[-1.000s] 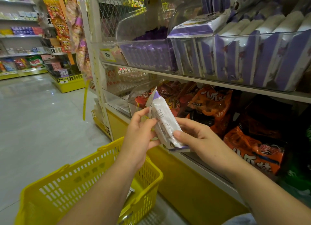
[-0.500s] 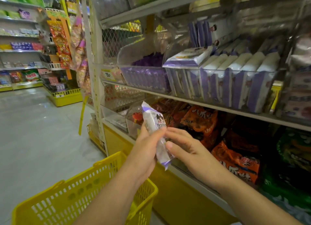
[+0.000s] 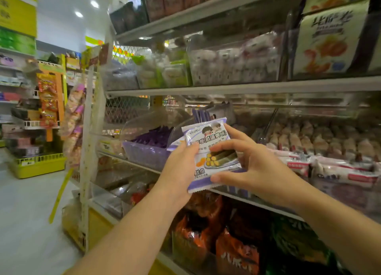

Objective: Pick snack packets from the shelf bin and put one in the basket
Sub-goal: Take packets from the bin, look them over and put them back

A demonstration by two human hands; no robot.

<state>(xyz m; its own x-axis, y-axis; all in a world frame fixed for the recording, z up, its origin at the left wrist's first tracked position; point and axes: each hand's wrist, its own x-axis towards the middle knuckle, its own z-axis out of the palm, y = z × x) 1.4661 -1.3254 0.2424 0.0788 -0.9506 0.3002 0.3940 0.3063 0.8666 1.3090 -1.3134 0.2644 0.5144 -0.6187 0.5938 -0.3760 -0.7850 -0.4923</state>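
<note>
Clamped from both sides: white-and-purple glossy plastic snack packet [image 3: 213, 151], pinched along its left edge by left hand [image 3: 181, 171] and along its right edge by right hand [image 3: 259, 171], thumb of the latter under the lower corner, fingertips over the upper one. Held upright, print facing the camera, lifted off the shelving, just in front of clear plastic shelf bin [image 3: 144, 153] full of purple packets and about level with that bin's curved clear lid.

Probably paused for a look at the label, with the drop into the basket not yet done. No basket in view, so best to look down and find it before moving. Then release with one hand, leave the other pinching a crimped end rather than the puffed middle, and lower instead of tossing. Go easy on the squeeze: brittle rolls inside, judging by the picture on the front. Mind the lid and the shelf edge on the way down.

Looks: flat pillow pack, slightly puffed, sawtooth crimp at top and bottom. White front, purple borders, two cartoon figures at the top, dark Chinese lettering beneath, and a printed plate of green-wrapped rolls with yellow centres. Sheen across the film; likely slippery.
</note>
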